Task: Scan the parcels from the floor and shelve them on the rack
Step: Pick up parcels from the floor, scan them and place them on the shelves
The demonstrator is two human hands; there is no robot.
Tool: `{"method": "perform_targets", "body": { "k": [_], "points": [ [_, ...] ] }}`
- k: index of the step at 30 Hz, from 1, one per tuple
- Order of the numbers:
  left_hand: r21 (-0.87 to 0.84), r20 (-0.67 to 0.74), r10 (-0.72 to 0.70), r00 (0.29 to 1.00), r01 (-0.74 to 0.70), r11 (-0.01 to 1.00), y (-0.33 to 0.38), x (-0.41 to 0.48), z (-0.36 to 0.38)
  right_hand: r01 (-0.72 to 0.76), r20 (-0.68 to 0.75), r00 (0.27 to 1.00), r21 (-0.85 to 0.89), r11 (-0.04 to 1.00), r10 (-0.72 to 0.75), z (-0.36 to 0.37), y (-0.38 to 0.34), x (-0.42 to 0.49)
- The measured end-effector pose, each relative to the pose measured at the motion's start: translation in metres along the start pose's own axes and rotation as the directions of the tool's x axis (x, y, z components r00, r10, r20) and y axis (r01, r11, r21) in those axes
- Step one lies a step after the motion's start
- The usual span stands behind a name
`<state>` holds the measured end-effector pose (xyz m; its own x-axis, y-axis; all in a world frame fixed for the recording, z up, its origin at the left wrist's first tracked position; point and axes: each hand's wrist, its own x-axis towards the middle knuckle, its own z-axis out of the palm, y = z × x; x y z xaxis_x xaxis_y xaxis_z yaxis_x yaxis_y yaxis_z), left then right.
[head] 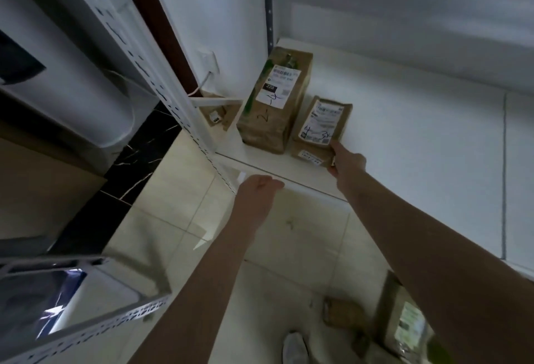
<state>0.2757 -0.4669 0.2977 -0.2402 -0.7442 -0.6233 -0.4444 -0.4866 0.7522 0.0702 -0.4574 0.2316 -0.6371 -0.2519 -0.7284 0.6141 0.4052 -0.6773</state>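
Two brown cardboard parcels with white labels stand on the white rack shelf (390, 132). The taller parcel (274, 97) is on the left, the smaller parcel (320, 129) right beside it. My right hand (345, 161) grips the smaller parcel at its near right corner. My left hand (257, 190) hovers by the shelf's front edge, fingers loosely curled, holding nothing. Further parcels (404, 320) lie on the tiled floor at the lower right, blurred.
A white perforated rack upright (173, 97) runs diagonally left of the shelf. A wall socket with a cable (206, 60) is behind it. Another rack part (86, 320) sits at the lower left. A shoe (294, 347) shows at the bottom.
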Motion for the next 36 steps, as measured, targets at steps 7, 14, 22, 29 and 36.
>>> {"method": "perform_targets", "body": {
  "k": [7, 14, 22, 29, 36],
  "points": [
    [0.081, -0.003, 0.031, 1.000, -0.031, 0.996, 0.005, 0.011, 0.015, 0.042, 0.081, 0.996, 0.065, 0.997, -0.047, 0.000, 0.000, 0.016],
    [0.207, 0.072, 0.041, 0.997, -0.055, 0.977, -0.012, 0.001, 0.066, 0.091, 0.186, 0.973, 0.223, 0.970, -0.134, -0.074, 0.013, 0.007],
    [0.352, 0.231, -0.158, 0.960, 0.069, 0.933, -0.103, -0.029, 0.181, -0.119, 0.561, 0.824, 0.033, 0.992, 0.080, -0.245, 0.081, 0.008],
    [0.372, 0.220, -0.317, 0.922, 0.222, 0.901, -0.176, -0.061, 0.270, -0.182, 0.417, 0.887, -0.084, 0.980, 0.200, -0.377, 0.158, 0.020],
    [0.262, 0.175, -0.408, 0.896, 0.357, 0.897, -0.254, -0.092, 0.340, -0.302, -0.068, 0.951, -0.023, 0.953, 0.300, -0.463, 0.235, 0.051]
  ]
}}
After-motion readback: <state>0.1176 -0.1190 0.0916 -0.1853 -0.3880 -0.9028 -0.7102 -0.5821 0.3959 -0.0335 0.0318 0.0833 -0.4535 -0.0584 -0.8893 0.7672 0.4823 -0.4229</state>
